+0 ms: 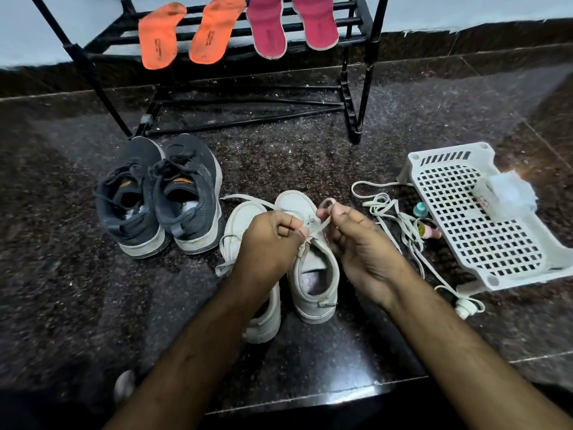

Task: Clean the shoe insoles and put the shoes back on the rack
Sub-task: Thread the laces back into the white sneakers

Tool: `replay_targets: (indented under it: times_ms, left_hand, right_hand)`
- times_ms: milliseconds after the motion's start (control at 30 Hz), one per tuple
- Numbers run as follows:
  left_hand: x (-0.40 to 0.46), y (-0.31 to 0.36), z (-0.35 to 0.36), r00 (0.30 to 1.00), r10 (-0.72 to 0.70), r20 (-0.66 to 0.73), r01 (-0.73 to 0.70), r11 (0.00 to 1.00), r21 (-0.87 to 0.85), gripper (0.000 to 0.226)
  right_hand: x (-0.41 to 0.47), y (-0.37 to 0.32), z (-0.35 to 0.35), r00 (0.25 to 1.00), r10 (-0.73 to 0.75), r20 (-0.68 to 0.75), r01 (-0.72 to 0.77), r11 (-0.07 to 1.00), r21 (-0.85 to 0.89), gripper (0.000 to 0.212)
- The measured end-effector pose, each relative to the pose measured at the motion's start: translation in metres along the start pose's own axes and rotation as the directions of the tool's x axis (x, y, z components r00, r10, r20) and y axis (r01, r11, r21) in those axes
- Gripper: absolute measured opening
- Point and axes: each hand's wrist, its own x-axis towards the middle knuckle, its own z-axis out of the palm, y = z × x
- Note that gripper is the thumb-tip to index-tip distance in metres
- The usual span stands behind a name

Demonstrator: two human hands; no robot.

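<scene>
I can see dark print running lengthwise on both orange insoles (183,35) lying on the rack (350,29), but it is too blurred to read. An orange tongue label on the dark sneakers (183,181) is also illegible.

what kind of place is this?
Likely a home floor area by a wall, maybe an entryway. Cues: a black shoe rack standing against the wall with insoles laid on it, polished dark stone floor, and pairs of shoes set out on the floor.
</scene>
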Motion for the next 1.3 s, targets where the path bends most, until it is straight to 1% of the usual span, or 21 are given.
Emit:
replay_targets:
  times_ms: [100,167,200,267,300,367,433,500,567,633,733,800,867,933,1000,1033,1100,1133,1167,1233,1300]
  left_hand:
    - [0.001,0.008,0.001,0.999,-0.014,-0.036,0.003,0.964,-0.266,0.001]
    - [-0.001,0.013,0.003,0.999,-0.051,-0.006,0.044,0.911,-0.41,0.006]
    - [-0.002,0.014,0.004,0.998,-0.064,0.017,0.065,0.886,-0.459,0.008]
    - [-0.004,0.013,0.007,0.996,-0.075,0.044,0.087,0.853,-0.514,0.01]
    - [-0.004,0.011,0.008,0.997,-0.071,0.039,0.081,0.866,-0.494,0.01]
    - [-0.005,0.008,0.01,0.998,-0.025,0.05,0.043,0.922,-0.385,0.007]
    - [-0.008,0.005,0.013,0.995,0.016,0.094,0.014,0.953,-0.304,0.008]
    - [-0.01,0.004,0.013,0.991,0.044,0.126,-0.013,0.971,-0.238,0.012]
    - [-0.01,0.005,0.012,0.985,0.065,0.162,-0.039,0.986,-0.161,0.018]
    - [-0.01,0.006,0.01,0.976,0.096,0.197,-0.074,0.99,-0.119,0.02]
    - [-0.013,0.009,0.012,0.933,0.173,0.315,-0.162,0.985,-0.06,0.03]
    - [-0.014,0.011,0.014,0.908,0.232,0.349,-0.253,0.967,0.014,0.039]
    - [-0.014,0.012,0.013,0.913,0.246,0.324,-0.277,0.959,0.052,0.04]
    - [-0.014,0.013,0.013,0.948,0.157,0.279,-0.153,0.988,-0.037,0.037]
    - [-0.015,0.017,0.012,0.973,0.032,0.23,0.003,0.988,-0.152,0.04]
    - [-0.015,0.019,0.01,0.974,-0.012,0.224,0.056,0.98,-0.192,0.04]
    - [-0.014,0.021,0.007,0.97,-0.073,0.233,0.129,0.963,-0.238,0.031]
    - [-0.014,0.023,0.005,0.965,-0.115,0.237,0.174,0.953,-0.247,0.029]
    - [-0.013,0.023,0.004,0.957,-0.16,0.242,0.222,0.942,-0.254,0.027]
    - [-0.013,0.025,0.001,0.94,-0.205,0.271,0.276,0.925,-0.259,0.029]
    - [-0.012,0.028,-0.003,0.929,-0.187,0.321,0.27,0.933,-0.237,0.036]
  right_hand:
    - [-0.003,-0.006,0.003,0.999,-0.034,0.04,0.033,0.999,0.036,0.012]
    - [-0.004,-0.003,0.006,0.996,-0.062,0.059,0.059,0.997,0.044,0.01]
    - [-0.003,-0.001,0.005,0.996,-0.073,0.046,0.073,0.997,0.006,0.009]
    - [0.001,0.002,0.003,0.997,-0.074,-0.028,0.07,0.988,-0.138,0.012]
    - [0.003,0.003,0.002,0.996,-0.062,-0.071,0.045,0.974,-0.222,0.016]
    - [0.003,0.001,0.0,0.991,-0.046,-0.126,-0.004,0.929,-0.37,0.023]
    - [0.001,0.001,0.001,0.989,-0.058,-0.138,-0.009,0.897,-0.442,0.026]
    - [-0.002,-0.001,0.001,0.99,-0.075,-0.119,0.019,0.909,-0.417,0.021]
    - [-0.004,-0.007,0.001,0.989,-0.111,-0.1,0.072,0.941,-0.331,0.012]
    - [-0.006,-0.013,0.001,0.977,-0.207,-0.059,0.175,0.925,-0.338,0.014]
    - [-0.007,-0.013,0.003,0.93,-0.349,0.119,0.36,0.79,-0.496,0.017]
    - [-0.007,-0.008,0.004,0.914,-0.355,0.198,0.405,0.752,-0.52,0.017]
    - [-0.005,-0.006,0.003,0.907,-0.362,0.213,0.418,0.716,-0.559,0.015]
    - [-0.005,-0.007,-0.002,0.898,-0.386,0.213,0.427,0.641,-0.638,0.016]
    - [-0.006,-0.007,-0.005,0.877,-0.416,0.242,0.446,0.513,-0.734,0.017]
    - [-0.008,-0.007,-0.006,0.858,-0.429,0.283,0.464,0.411,-0.785,0.02]
    - [-0.009,-0.009,-0.006,0.811,-0.404,0.423,0.523,0.178,-0.833,0.024]
    - [-0.009,-0.01,-0.006,0.785,-0.373,0.495,0.559,0.082,-0.825,0.025]
    - [-0.008,-0.01,-0.006,0.769,-0.345,0.538,0.58,0.023,-0.814,0.027]
    - [-0.006,-0.011,-0.008,0.767,-0.349,0.539,0.577,0.008,-0.817,0.028]
    - [-0.005,-0.013,-0.011,0.762,-0.402,0.507,0.562,0.025,-0.826,0.024]
